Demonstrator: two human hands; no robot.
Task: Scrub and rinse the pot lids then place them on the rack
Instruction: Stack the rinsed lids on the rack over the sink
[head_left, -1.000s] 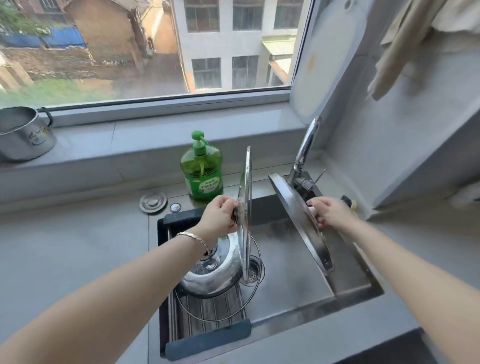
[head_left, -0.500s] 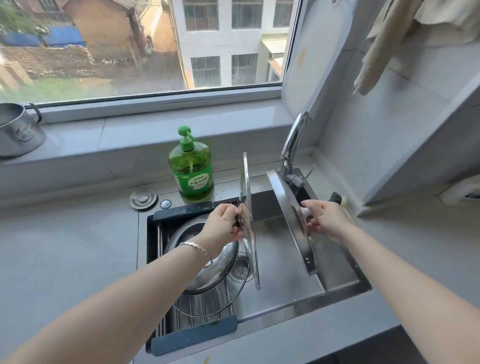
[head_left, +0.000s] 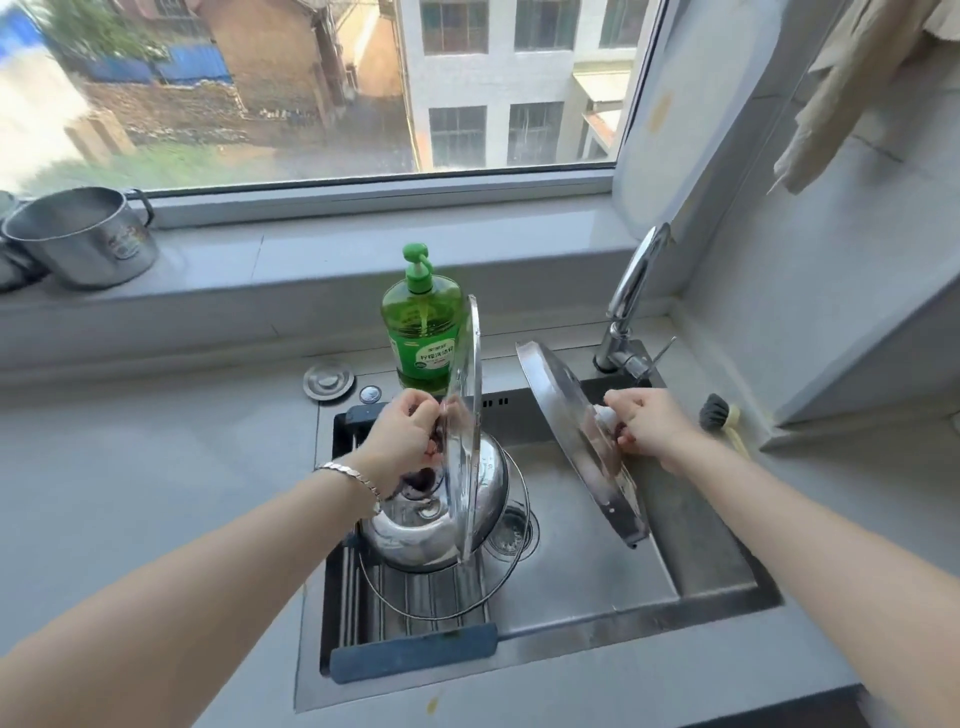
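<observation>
My left hand (head_left: 405, 436) grips the knob of a glass lid (head_left: 470, 415), which stands on edge above the left part of the sink (head_left: 597, 582). Over the sink's right part my right hand (head_left: 649, 423) grips the white knob of a steel lid (head_left: 566, 415), held tilted on edge. Under the glass lid a domed steel lid (head_left: 431, 530) lies on the slatted rack (head_left: 415, 608) across the sink's left side. A thin wire ring (head_left: 514, 566) lies around the domed lid.
A green dish soap bottle (head_left: 423, 332) stands behind the sink, beside a metal drain stopper (head_left: 328, 381). The faucet (head_left: 631, 296) rises at the back right. A brush (head_left: 719, 415) lies right of the sink. A steel pot (head_left: 83, 236) sits on the windowsill.
Both lids stay gripped and upright over the sink, shifting slightly. The glass lid now stands higher, in front of the soap bottle. My view has turned a little.
</observation>
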